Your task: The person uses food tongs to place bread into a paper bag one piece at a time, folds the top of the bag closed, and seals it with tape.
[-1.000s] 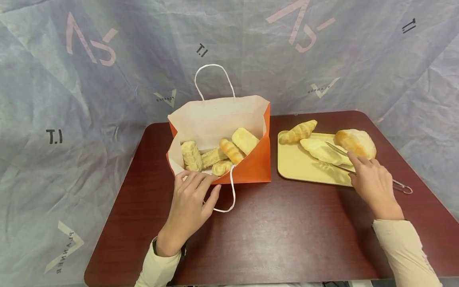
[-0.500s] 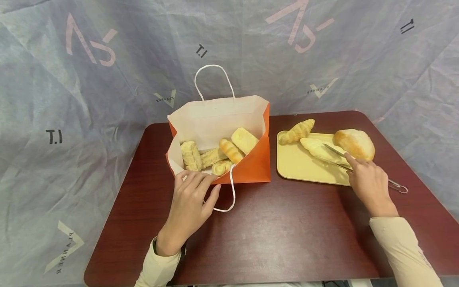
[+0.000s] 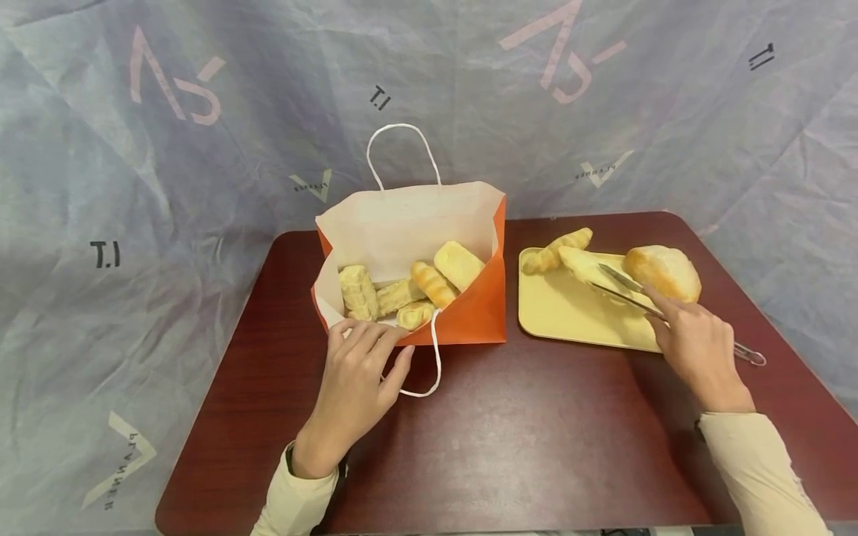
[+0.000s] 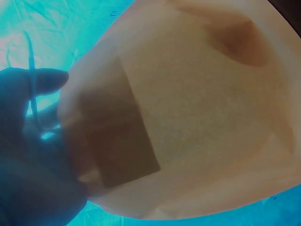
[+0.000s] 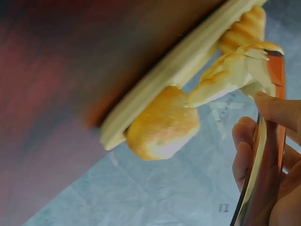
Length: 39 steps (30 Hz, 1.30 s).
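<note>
right grip (image 3: 700, 346) holds tongs (image 5: 269, 165); breads (image 3: 459, 266) in bag (image 3: 485, 313), bun (image 3: 663, 272) on tray (image 3: 550, 313)

Person's right grip (image 5: 290, 176) round metal tongs (image 5: 263, 174), thumb up near bread end; tongs clasp twisted bread (image 5: 218, 77). Round browned bun (image 5: 162, 127), ridged roll (image 5: 247, 30) on pale tray (image 5: 155, 89). Reddish worktop (image 5: 51, 117) blurred, greyish cloth (image 5: 183, 193) beyond.

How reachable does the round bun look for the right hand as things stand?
Probably not immediately: the right hand holds tongs, and a pale bread appears gripped at their tips, though the round bun close by lies uncovered.
</note>
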{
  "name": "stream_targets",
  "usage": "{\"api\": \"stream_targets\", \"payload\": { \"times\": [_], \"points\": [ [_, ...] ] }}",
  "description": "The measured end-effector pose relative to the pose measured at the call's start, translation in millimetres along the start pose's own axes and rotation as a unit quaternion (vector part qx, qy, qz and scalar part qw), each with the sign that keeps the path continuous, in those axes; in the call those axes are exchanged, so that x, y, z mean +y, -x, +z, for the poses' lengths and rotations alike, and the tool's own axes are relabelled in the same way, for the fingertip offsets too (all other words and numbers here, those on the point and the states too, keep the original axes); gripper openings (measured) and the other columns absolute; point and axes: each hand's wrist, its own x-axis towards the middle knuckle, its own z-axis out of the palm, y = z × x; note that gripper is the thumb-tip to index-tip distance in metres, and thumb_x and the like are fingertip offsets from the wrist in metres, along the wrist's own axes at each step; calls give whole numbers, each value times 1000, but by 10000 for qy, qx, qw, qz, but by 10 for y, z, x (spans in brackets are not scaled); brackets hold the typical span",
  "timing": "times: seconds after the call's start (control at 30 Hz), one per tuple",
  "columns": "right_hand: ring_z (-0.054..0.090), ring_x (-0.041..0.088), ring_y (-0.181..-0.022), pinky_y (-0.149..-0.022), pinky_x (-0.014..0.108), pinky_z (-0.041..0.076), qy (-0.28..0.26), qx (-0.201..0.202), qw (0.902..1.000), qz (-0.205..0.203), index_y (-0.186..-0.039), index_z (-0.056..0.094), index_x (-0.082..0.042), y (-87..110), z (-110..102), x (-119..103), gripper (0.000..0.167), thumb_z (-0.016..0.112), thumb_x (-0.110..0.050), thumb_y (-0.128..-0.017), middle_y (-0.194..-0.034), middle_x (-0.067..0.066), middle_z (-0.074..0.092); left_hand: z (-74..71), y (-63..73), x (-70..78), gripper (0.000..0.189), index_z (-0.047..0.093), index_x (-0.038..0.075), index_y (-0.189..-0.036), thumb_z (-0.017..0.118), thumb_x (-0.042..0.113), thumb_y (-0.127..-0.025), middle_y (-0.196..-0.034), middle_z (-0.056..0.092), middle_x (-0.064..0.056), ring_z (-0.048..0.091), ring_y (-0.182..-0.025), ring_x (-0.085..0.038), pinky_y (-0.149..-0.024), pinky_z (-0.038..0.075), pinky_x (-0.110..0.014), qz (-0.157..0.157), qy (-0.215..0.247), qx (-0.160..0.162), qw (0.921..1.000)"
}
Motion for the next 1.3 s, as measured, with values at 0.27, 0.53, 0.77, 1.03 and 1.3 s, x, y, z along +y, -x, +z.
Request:
{"api": "stream_targets", "payload": {
  "times": [0.27, 0.53, 0.77, 1.03, 1.3],
  "points": [
    [57, 40, -59, -37, 52, 33, -46, 511, 9986, -153, -132, 66, -21, -99, -179, -148, 57, 77, -6, -79, -86, 20, 70, -2, 7, 6, 19, 72, 9, -103, 62, 23, -95, -93, 69, -4, 61, -90, -23, -96, 35, -48, -36, 10, 1, 10000],
    [58, 37, -65, -42, 52, 35, -138, 1129, 9934, -173, -133, 65, -23, -209, -424, -352, 59, 77, -4, -79, -90, 15, 71, -1, 2, 6, 19, 71, 9, -103, 61, 24, -96, -93, 69, -4, 61, -90, -23, -96, 35, -48, -11, 29, 18, 10000],
    [62, 37, -72, -52, 52, 39, -201, 1731, 9842, -321, -129, 69, -17, -344, -642, -587, 52, 77, -3, -80, -104, 13, 73, -3, 1, 7, 19, 71, 9, -102, 61, 23, -96, -92, 69, -4, 61, -89, -23, -96, 35, -48, -11, 9, 39, 10000],
    [61, 37, -69, -54, 47, 36, -520, 2654, 9620, -384, -122, 73, -19, -517, -787, -926, 54, 81, 3, -74, -101, 8, 75, 1, 0, 12, 17, 71, 9, -102, 64, 21, -94, -92, 69, -4, 61, -88, -23, -96, 35, -48, -17, 8, 16, 10000],
    [56, 37, -63, -58, 42, 35, -1196, 3137, 9405, -525, -115, 76, -14, -729, -863, -1281, 52, 81, 10, -70, -92, 11, 75, 8, -2, 13, 16, 71, 9, -102, 65, 21, -93, -92, 69, -5, 61, -88, -23, -96, 35, -49, 10, -21, 40, 10000]
  ]
}}
